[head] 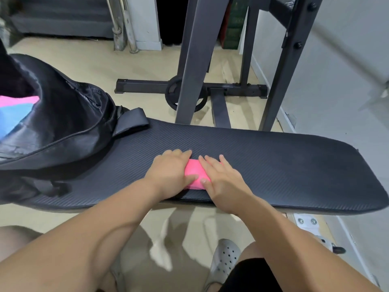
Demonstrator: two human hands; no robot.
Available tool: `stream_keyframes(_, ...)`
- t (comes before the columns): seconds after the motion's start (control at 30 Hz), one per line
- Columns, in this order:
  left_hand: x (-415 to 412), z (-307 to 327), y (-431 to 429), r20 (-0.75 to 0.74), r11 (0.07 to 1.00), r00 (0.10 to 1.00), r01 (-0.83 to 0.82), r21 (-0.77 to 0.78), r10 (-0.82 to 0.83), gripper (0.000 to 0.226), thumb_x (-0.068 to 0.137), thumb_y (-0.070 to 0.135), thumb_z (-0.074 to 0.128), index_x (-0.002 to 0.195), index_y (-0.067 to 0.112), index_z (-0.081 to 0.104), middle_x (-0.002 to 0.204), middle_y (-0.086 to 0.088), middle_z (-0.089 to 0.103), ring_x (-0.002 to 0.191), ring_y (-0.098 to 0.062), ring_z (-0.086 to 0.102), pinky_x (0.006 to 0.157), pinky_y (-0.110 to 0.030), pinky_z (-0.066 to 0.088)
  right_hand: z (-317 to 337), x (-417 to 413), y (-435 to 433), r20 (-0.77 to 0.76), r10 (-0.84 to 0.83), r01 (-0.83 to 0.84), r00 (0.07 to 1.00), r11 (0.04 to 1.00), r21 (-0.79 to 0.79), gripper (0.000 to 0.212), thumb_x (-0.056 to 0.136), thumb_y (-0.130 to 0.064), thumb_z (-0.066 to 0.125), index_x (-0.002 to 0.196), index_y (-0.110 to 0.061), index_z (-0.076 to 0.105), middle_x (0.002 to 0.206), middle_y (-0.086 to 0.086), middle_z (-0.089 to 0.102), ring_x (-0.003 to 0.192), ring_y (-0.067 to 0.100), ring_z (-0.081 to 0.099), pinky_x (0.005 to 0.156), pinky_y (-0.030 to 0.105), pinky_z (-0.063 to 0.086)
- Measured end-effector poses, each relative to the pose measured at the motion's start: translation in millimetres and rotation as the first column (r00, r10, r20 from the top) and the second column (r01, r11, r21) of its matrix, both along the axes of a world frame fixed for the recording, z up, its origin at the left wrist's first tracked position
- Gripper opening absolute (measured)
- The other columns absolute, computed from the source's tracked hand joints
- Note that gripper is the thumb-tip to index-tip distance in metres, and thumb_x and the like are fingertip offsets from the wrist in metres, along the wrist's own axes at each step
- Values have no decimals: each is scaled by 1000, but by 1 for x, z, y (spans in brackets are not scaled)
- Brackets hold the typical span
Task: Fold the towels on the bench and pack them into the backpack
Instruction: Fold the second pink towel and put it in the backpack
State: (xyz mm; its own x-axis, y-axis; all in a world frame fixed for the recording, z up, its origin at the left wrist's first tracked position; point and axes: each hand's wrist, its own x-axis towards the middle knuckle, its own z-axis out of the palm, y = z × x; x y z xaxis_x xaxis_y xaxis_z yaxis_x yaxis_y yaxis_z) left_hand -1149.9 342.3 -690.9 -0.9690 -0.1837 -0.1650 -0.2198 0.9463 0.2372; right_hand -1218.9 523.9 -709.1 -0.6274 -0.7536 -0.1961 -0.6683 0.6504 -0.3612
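Head-worn wide-angle view, looking forward and down, close above bench (273, 165) near edge.

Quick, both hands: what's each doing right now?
Left hand: open, pressing flat on the pink towel.
Right hand: open, pressing the same towel.

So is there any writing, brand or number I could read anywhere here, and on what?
No text can be read in this view.
Green stack behind the rack: pale marks, too blurred to read.
Weight plate: no legible lettering.
Backpack, bench, pink towel: no label or logo shows.
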Motion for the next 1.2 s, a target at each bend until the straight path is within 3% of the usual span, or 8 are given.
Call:
stream_keyframes(0.13,20,19,-11,11,992,997,82,-101,-82,47,81,60,64,112,24,60,107,2,57,103,-24,56,85,-38,45,13,7,-4,66,-117,120,991,992,-39,81,91,-59,57,159,-34,22,148,-6,36,134,23,35,109,42,36)
stream_keyframes(0.23,37,29,-26,18,999,999,34,11,-35,35,75,55,71,91,27,55,95,6,52,88,-20,55,73,-35,45,26,13,-20,126,-171,175,977,984,-27,55,70,-67,69,112,-34,58,107,-11,50,104,20,50,83,34,47)
stream_keyframes(0.37,58,41,-47,-65,986,994,-73,147,83,38,75,50,72,85,28,43,82,7,59,76,-22,55,61,-37,42,55,22,-52,312,-166,235,936,952,-198,55,56,-58,87,79,-26,48,83,-8,57,71,13,51,57,29,35)
stream_keyframes(0.6,89,84,-102,-278,836,883,-197,512,379,41,69,40,84,105,33,66,95,15,71,87,-3,64,81,-30,52,112,24,-120,536,-11,341,844,781,-522,60,70,-15,91,114,-43,61,102,-14,72,94,9,69,83,31,55)
stream_keyframes(0.87,102,144,-122,-385,506,635,-11,862,670,27,78,21,86,98,21,68,90,5,72,82,-9,69,71,-22,55,166,65,-208,831,413,710,372,450,-542,43,82,-29,66,120,-8,64,107,13,75,103,24,73,86,39,61)
stream_keyframes(0.97,109,167,-141,-472,694,652,-116,711,593,20,83,41,78,96,32,68,85,17,70,78,0,65,67,-14,45,179,70,-235,825,440,705,355,453,-546,43,88,-29,63,127,-10,61,116,15,73,110,26,71,93,42,58)
stream_keyframes(1.07,128,190,-182,-631,945,723,-323,53,283,38,92,62,48,99,30,67,84,12,63,87,-13,59,77,-34,45,184,60,-253,778,415,582,472,516,-628,31,99,-32,59,127,-20,60,120,11,73,113,26,69,97,46,54)
stream_keyframes(1.2,166,211,-247,-496,589,841,-517,-621,216,47,90,58,48,111,22,70,130,-12,59,138,-40,36,111,-64,18,191,53,-282,714,265,406,648,673,-618,30,99,-38,63,127,-28,61,110,-4,76,101,12,73,91,39,58)
